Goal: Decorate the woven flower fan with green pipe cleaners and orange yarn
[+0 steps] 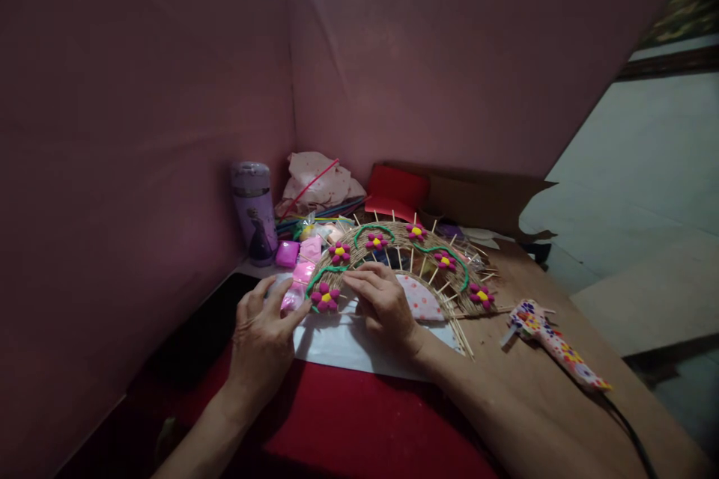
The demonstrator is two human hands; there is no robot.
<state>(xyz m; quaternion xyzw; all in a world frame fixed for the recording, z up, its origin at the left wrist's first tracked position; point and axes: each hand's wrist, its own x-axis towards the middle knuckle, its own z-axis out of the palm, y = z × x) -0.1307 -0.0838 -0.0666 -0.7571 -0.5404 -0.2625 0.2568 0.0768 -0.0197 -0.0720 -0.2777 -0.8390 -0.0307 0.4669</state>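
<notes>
Here at the table (522,397), both hands are at a half-round woven fan (398,239), which lies in the middle, its near edge over a white sheet (348,348). The left hand (264,329) is at the fan's left end, thumb and fingers spread apart, with the thumb tip right by the lowest magenta flower (326,297). The right hand (385,303) comes in over the inner curve, fingers bent together, tips close to the end of the left green vine (337,269); whether they pinch anything, I cannot tell. Six flowers with yellow middles follow the arch, thin sticks poke out around the rim, and a dotted cloth (420,299) fills the centre beside the right wrist. Over on the right, a flower-covered glue gun (562,352) lies on the bare wood, its black cord (629,426) running towards the near edge. Pink packets (304,272) sit just past the left hand, a purple bottle (252,213) stands upright behind them, and a red sheet (396,189) shows beyond the fan.
</notes>
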